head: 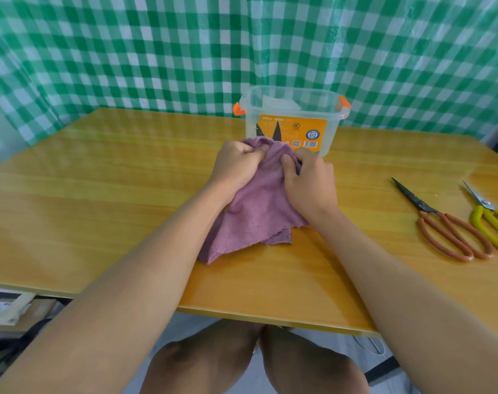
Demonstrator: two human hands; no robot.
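Observation:
A purple cloth (250,214) is bunched up at the middle of the wooden table (100,194), its lower edge trailing on the surface. My left hand (236,163) grips the cloth's upper left part with curled fingers. My right hand (307,180) grips the upper right part, thumb pressed into the fabric. Two dark pointed tips (276,130) stick up just behind the cloth between my hands; what they belong to is hidden by the cloth.
A clear plastic box (330,129) with orange clips and an orange label stands just behind my hands. Orange-handled scissors (446,228) and yellow-handled scissors (492,220) lie at the table's right. A green checked curtain (185,52) hangs behind.

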